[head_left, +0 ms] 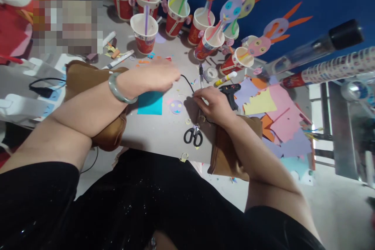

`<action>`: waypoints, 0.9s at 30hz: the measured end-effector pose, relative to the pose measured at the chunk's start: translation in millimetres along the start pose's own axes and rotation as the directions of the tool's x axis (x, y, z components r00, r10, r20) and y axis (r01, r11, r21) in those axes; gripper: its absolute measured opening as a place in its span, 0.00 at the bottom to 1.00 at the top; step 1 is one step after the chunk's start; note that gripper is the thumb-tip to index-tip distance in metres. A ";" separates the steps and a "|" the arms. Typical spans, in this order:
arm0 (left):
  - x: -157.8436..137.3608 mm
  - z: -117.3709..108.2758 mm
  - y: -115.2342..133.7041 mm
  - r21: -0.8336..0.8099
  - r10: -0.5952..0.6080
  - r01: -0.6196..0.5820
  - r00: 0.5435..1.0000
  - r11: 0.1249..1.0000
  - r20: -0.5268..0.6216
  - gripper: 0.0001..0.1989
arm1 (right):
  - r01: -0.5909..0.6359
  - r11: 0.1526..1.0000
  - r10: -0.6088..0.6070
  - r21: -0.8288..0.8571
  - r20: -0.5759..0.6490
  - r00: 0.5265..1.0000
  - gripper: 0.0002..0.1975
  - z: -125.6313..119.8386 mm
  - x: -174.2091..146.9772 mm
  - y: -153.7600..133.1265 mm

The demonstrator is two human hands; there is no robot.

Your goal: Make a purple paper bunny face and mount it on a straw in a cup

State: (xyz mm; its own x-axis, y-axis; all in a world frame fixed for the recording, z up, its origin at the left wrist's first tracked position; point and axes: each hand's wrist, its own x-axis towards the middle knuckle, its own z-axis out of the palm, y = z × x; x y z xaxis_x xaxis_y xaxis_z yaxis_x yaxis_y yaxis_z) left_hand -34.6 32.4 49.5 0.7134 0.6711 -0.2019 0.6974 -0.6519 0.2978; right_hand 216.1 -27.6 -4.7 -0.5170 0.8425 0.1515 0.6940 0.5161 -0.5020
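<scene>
A thin black cord (pixel 187 82) stretches between my two hands. My left hand (pixel 164 74), with a jade-green bangle (pixel 118 90) on its wrist, is closed with its fingertips at the cord's upper end. Lower right, my right hand (pixel 213 103) pinches the same cord, which shows again below the palm. Under the left wrist lies a blue paper square (pixel 150 103). Between the hands rests a small lilac paper face (pixel 176 107). Black-handled scissors (pixel 193 137) lie below the right hand, and a black glue gun (pixel 231 94) is just beyond it.
Red paper cups (pixel 145 41) with straws and paper animal faces line the back. A marker (pixel 226 78) and a tape roll (pixel 210 74) lie before them. Coloured paper scraps (pixel 284 113) and a stack of cups (pixel 334 66) are right. Brown cushions (pixel 88 78) lie beneath both forearms.
</scene>
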 end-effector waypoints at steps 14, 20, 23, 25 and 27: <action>-5.8 -9.5 7.3 0.222 0.014 -0.115 0.911 0.968 0.413 0.19 | 0.239 0.971 -0.220 -0.021 0.319 0.922 0.13 17.1 12.8 -6.6; -7.1 -10.7 6.1 0.201 0.042 -0.114 0.942 0.973 0.334 0.16 | 0.247 0.964 -0.262 0.102 0.188 0.947 0.10 -6.4 -28.6 -24.8; -1.8 -3.0 0.9 0.201 0.034 -0.085 0.968 0.976 0.247 0.15 | 0.271 0.950 -0.290 0.157 0.116 0.950 0.08 -5.1 -54.9 -37.1; 2.1 2.8 -1.3 0.180 0.021 -0.062 0.975 0.982 0.220 0.13 | 0.302 0.933 -0.333 0.196 0.152 0.931 0.08 -0.4 -72.1 -44.5; 5.3 7.6 -1.6 0.161 0.016 -0.051 0.978 0.986 0.210 0.12 | 0.320 0.928 -0.353 0.192 0.178 0.918 0.09 3.0 -87.4 -48.2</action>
State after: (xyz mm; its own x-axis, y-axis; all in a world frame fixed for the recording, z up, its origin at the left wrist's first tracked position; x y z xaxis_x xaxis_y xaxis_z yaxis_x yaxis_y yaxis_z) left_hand -31.5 34.3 40.8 0.7229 0.5712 -0.3888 0.6621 -0.7336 0.1534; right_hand 226.3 -126.6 3.7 -0.8091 0.5640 0.1652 0.3823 0.7186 -0.5809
